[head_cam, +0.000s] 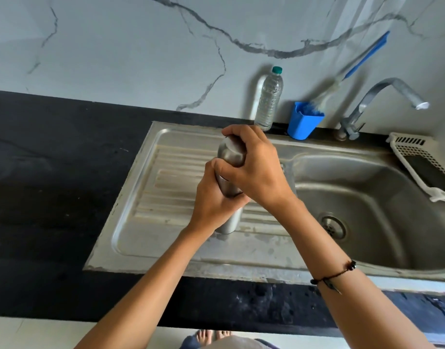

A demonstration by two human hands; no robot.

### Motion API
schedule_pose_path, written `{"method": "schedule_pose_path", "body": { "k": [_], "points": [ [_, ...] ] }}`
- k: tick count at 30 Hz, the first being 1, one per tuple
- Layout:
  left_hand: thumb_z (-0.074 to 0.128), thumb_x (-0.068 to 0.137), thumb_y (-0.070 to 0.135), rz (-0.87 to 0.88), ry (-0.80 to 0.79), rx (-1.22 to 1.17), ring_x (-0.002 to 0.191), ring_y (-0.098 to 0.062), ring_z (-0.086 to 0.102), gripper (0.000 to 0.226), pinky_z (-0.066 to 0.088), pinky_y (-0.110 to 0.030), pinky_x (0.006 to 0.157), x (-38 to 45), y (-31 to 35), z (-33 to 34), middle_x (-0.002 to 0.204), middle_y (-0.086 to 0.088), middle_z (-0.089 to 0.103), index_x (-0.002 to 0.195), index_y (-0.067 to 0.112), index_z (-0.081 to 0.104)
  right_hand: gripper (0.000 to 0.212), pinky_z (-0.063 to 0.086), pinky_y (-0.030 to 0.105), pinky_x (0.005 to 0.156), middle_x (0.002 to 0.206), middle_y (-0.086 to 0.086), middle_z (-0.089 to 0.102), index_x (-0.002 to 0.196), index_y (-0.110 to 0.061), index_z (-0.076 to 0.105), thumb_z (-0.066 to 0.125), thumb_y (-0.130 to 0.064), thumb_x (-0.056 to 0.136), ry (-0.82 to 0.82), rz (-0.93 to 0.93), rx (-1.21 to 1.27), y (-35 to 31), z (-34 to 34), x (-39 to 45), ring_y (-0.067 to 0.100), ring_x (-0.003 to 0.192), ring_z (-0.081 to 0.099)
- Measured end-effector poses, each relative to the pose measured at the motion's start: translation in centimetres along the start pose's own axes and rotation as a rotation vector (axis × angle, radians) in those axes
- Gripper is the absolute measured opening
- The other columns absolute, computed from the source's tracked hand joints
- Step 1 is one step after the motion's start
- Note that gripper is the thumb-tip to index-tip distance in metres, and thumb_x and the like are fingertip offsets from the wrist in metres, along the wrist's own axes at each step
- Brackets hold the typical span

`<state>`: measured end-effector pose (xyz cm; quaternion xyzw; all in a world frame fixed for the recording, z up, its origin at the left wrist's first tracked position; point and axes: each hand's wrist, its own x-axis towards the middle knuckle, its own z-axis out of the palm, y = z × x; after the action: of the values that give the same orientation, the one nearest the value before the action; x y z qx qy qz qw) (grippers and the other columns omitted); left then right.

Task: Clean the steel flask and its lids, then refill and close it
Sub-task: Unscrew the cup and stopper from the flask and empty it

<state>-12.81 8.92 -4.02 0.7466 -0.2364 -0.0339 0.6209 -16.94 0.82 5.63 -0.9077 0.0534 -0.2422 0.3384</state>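
Standing upright on the ribbed drainboard [166, 177] of the steel sink [355, 197], the steel flask [229, 187] is held by both of the person's hands. At 12 o'clock from the flask, against the marble wall, a clear plastic bottle [268, 99] with a green cap stands; whether it holds water cannot be told. Just beside it at 3 o'clock, a blue cup [303, 123] holds a bottle brush [342, 74] with a blue handle, leaning toward 1 o'clock. A white basket [418, 157] sits at the sink's 3 o'clock edge, under the tap [382, 96]. The left hand [214, 200] wraps its fingers round the flask's middle, thumb at 12 o'clock. The right hand [254, 165] curls over the flask's top, its fingers closed round the cap end, which is mostly hidden beneath them.
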Motion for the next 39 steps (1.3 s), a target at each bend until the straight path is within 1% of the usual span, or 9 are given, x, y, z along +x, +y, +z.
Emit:
{"method": "schedule_pose_path", "body": {
  "k": [6,8,11,17,24,29,33,36,39],
  "points": [
    [0.084,0.059,0.022,0.026,-0.049,-0.059,0.075,0.013,0.059,0.073,0.041,-0.006,0.063,1.4,0.1,-0.5,0.083,0.017,0.06,0.119,0.012,0.044,0.064,0.033,0.032,0.06,0.105,0.006,0.053,0.115,-0.011,0.043,0.05,-0.066,0.083,-0.208,-0.042,-0.743,-1.8,-0.9,1.3,0.029,0.098,0.057],
    [0.085,0.059,0.016,0.019,-0.07,-0.044,0.068,0.014,0.058,0.053,0.039,-0.004,0.058,1.7,0.2,-0.6,0.069,0.019,0.061,0.098,0.022,0.05,0.065,0.026,0.031,0.052,0.089,0.004,0.045,0.112,-0.013,0.044,0.045,-0.071,0.082,-0.203,-0.038,-0.833,-2.7,-0.8,1.7,0.026,0.081,0.056],
    [0.08,0.053,0.023,0.023,-0.084,-0.047,0.057,0.011,0.057,0.037,0.036,-0.004,0.049,1.9,0.4,-0.6,0.056,0.023,0.061,0.071,0.029,0.049,0.049,0.015,0.028,0.045,0.081,0.0,0.036,0.104,-0.017,0.047,0.046,-0.064,0.087,-0.161,-0.058,-0.849,-2.7,-0.8,2.2,0.022,0.069,0.038],
    [0.068,0.042,0.046,0.05,-0.124,-0.079,0.057,0.007,0.056,0.038,0.04,-0.011,0.048,2.9,0.4,-0.7,0.061,0.023,0.061,0.071,0.032,0.049,0.028,0.01,0.014,0.049,0.056,0.004,0.049,0.067,-0.015,0.054,0.057,-0.043,0.068,0.047,-0.206,-0.674,-0.6,0.4,2.6,0.025,0.038,0.027],
    [0.08,0.048,0.033,0.16,-0.189,-0.224,0.073,0.002,0.062,0.041,0.047,-0.017,0.06,3.5,0.1,-1.1,0.077,0.019,0.066,0.081,0.026,0.058,0.033,0.023,0.022,0.044,0.06,-0.001,0.047,0.069,-0.017,0.058,0.046,-0.048,0.075,-0.015,-0.373,-0.507,1.1,-0.2,3.0,0.027,0.042,0.042],
    [0.075,0.056,0.019,0.203,-0.417,-0.337,0.059,0.006,0.053,0.023,0.036,-0.011,0.055,4.2,0.9,-1.1,0.059,0.023,0.059,0.057,0.039,0.064,0.031,0.022,0.025,0.042,0.061,-0.002,0.05,0.072,-0.016,0.06,0.046,-0.044,0.079,-0.129,-0.512,-0.46,1.6,-1.0,4.0,0.024,0.046,0.042],
    [0.079,0.054,0.021,0.141,-0.379,-0.356,0.068,-0.001,0.058,0.027,0.042,-0.015,0.063,4.5,-0.5,-0.9,0.067,0.016,0.062,0.059,0.003,0.06,0.037,0.032,0.031,0.038,0.066,0.0,0.054,0.078,-0.013,0.062,0.043,-0.044,0.082,-0.271,-0.613,-0.415,2.0,-1.6,4.9,0.027,0.048,0.046],
    [0.079,0.052,0.023,0.116,-0.325,-0.307,0.068,-0.002,0.061,0.021,0.045,-0.019,0.06,4.2,0.1,-0.7,0.069,0.013,0.066,0.062,0.013,0.063,0.036,0.023,0.025,0.039,0.067,0.003,0.055,0.077,-0.01,0.053,0.038,-0.043,0.082,-0.255,-0.586,-0.613,0.9,-1.8,4.6,0.029,0.047,0.048],
    [0.077,0.049,0.038,0.084,-0.17,-0.122,0.074,0.01,0.062,0.051,0.045,-0.009,0.06,3.7,0.4,0.0,0.077,0.014,0.066,0.091,0.012,0.066,0.034,0.008,0.02,0.045,0.058,0.001,0.049,0.062,-0.014,0.032,0.048,-0.035,0.083,-0.046,-0.359,-0.948,-0.9,-0.5,3.7,0.017,0.048,0.038]
  ]
}}
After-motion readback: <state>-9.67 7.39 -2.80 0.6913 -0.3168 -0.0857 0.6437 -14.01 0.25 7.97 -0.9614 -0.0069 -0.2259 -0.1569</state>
